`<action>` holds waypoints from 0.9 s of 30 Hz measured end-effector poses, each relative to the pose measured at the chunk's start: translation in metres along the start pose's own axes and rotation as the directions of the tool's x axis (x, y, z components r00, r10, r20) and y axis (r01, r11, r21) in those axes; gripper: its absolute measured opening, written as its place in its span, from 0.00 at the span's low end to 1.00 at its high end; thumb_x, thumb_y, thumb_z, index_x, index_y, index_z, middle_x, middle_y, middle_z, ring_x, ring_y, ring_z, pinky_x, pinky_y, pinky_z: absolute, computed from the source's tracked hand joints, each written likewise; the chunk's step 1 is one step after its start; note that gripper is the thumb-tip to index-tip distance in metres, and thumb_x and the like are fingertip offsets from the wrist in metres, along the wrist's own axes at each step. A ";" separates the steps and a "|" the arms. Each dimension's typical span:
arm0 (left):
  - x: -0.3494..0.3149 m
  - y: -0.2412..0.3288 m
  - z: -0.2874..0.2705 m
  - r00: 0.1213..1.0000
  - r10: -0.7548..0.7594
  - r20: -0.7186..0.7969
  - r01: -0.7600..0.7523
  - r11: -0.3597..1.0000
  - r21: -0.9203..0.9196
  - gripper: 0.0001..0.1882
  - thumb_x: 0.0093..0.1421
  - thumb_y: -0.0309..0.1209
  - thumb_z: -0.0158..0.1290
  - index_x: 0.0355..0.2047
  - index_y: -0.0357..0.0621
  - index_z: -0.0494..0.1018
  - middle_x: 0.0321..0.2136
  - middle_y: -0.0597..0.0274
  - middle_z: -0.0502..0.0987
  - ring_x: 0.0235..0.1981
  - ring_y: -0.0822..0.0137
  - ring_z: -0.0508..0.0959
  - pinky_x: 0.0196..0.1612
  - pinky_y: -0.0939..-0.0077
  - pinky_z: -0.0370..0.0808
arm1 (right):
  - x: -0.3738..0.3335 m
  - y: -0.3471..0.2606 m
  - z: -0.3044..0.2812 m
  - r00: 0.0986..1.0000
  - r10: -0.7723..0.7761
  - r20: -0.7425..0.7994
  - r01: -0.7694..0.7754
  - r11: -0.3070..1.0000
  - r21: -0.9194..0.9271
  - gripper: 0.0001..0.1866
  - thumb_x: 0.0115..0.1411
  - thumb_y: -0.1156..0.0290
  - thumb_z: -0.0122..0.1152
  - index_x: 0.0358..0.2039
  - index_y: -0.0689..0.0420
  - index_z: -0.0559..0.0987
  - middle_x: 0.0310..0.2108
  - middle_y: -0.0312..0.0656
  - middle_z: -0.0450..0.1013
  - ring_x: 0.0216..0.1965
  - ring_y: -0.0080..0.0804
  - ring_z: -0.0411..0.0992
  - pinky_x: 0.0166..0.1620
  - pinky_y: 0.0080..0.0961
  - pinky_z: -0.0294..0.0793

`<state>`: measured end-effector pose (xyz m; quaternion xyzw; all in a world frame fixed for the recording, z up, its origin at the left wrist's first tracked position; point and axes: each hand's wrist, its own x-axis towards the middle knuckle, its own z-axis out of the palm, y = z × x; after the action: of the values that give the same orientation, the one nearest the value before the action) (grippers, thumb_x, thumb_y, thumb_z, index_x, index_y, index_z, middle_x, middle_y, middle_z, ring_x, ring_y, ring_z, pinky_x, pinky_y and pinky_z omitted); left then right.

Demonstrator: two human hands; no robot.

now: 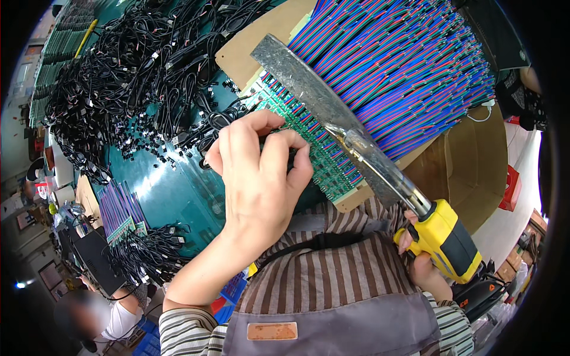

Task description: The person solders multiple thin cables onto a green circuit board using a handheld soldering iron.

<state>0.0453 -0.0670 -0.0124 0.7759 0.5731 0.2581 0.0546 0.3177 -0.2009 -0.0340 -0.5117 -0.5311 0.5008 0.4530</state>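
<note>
My left hand (255,178) is over the left edge of a green circuit board panel (329,169), fingers curled and thumb pinched in. Between the fingertips shows part of a black cable (291,155), its end hidden. My right hand (423,268) is wrapped round the grip of a yellow and black soldering gun (448,243), a finger at the trigger. The gun's metal barrel points up and left over the panel. A dark, worn metal bar (303,83) lies slanted across the panel and the wires. Many blue, red, green and black wires (404,65) fan out beyond it.
A big heap of black cables (136,71) covers the far left of the green table (178,199). A smaller cable bundle (142,255) and purplish wired boards (122,207) lie near left. An open cardboard box (475,166) stands at right. A co-worker (122,317) sits lower left.
</note>
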 end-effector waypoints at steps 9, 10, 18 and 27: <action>-0.014 -0.002 0.016 0.988 -0.060 -0.141 0.059 0.998 -0.008 0.10 0.44 0.24 0.64 0.28 0.46 0.77 0.37 0.61 0.73 0.39 0.60 0.71 0.46 0.66 0.61 | -0.014 0.005 -0.007 0.998 0.061 -0.019 -0.064 0.976 -0.210 0.17 0.51 0.61 0.61 0.33 0.62 0.81 0.34 0.47 0.77 0.37 0.43 0.77 0.41 0.36 0.76; -0.015 -0.002 0.016 0.988 -0.063 -0.140 0.062 0.998 -0.007 0.10 0.44 0.24 0.64 0.28 0.46 0.77 0.37 0.61 0.73 0.39 0.60 0.71 0.46 0.66 0.61 | -0.013 0.002 -0.007 0.998 0.062 -0.017 -0.065 0.975 -0.211 0.17 0.51 0.61 0.61 0.33 0.62 0.81 0.34 0.47 0.77 0.37 0.43 0.77 0.41 0.36 0.76; -0.026 0.002 0.034 0.953 -0.135 -0.271 0.135 0.991 -0.019 0.12 0.40 0.27 0.65 0.27 0.50 0.76 0.34 0.67 0.72 0.40 0.63 0.71 0.49 0.67 0.57 | 0.026 -0.019 0.008 0.960 -0.236 0.150 0.278 0.869 -0.409 0.13 0.44 0.74 0.63 0.32 0.64 0.79 0.32 0.48 0.76 0.30 0.44 0.77 0.33 0.29 0.77; -0.031 0.002 0.041 0.936 -0.176 -0.306 0.161 0.984 -0.074 0.12 0.42 0.27 0.65 0.28 0.49 0.76 0.35 0.67 0.72 0.39 0.63 0.71 0.49 0.67 0.57 | 0.027 -0.025 0.009 0.977 -0.165 0.134 0.210 0.852 -0.480 0.14 0.53 0.59 0.57 0.28 0.59 0.77 0.26 0.40 0.74 0.29 0.36 0.74 0.33 0.28 0.73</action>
<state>0.0596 -0.0869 -0.0576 0.6720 0.6325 0.3853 0.0041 0.3049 -0.1738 -0.0112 -0.5330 -0.7078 0.3247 0.3308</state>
